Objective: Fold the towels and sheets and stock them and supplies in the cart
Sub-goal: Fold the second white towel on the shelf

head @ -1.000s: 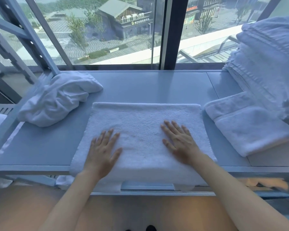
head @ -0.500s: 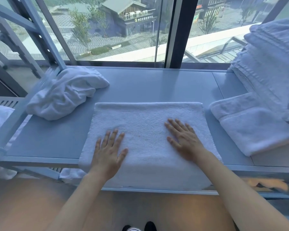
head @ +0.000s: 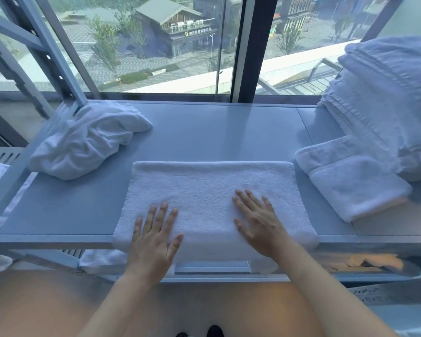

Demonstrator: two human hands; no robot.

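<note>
My left hand (head: 153, 235) and right hand (head: 259, 222) lie flat, fingers straight and spread, pressing the white folded terry towel (head: 212, 190) on the grey-blue shelf (head: 216, 132). A crumpled white towel (head: 88, 139) sits beyond my left hand; a small folded white towel (head: 353, 181) lies right of my right hand.

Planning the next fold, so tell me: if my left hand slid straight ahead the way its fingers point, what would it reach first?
The left hand lies flat on the white terry towel, fingers pointing toward the window. Sliding on, it would cross the towel's far edge onto the bare grey-blue shelf top; nothing else seems to stand in that line.
</note>
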